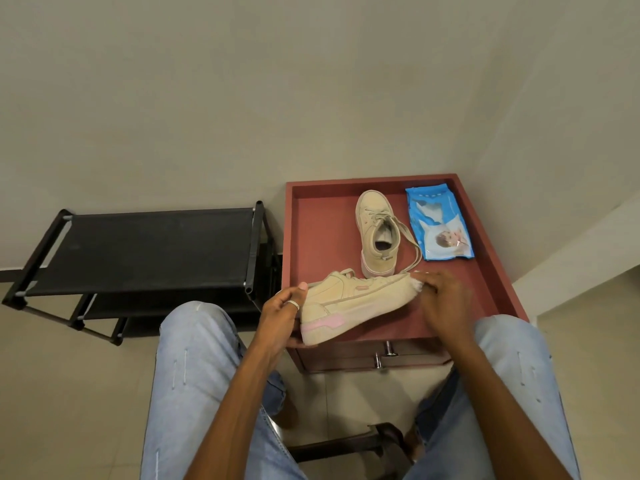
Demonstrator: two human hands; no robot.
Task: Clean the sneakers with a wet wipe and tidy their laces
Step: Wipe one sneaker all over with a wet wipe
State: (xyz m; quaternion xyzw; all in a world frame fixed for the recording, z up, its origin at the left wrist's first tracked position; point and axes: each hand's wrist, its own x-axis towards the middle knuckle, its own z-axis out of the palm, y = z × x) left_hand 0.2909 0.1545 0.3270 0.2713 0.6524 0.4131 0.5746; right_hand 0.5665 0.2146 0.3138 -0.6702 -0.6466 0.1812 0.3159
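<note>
My left hand (282, 311) is gripping the heel of the near sneaker (349, 304), while my right hand (446, 299) is pressing a wet wipe (417, 285) against its toe over the tabletop (322, 237).

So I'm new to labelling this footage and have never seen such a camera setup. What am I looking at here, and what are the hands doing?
There is no machine here. A person wears one wide-angle camera on the head, looking forward and down, so you see their own arms and knees in jeans.

In front stands a red cabinet with a raised rim on top. On it lie a beige sneaker with loose laces and a blue wipes pack. To the left is a black rack.

The left hand holds a second sneaker by the heel, tipped on its side. The right hand presses a white wipe against its toe; most of the wipe is hidden under the fingers.
</note>
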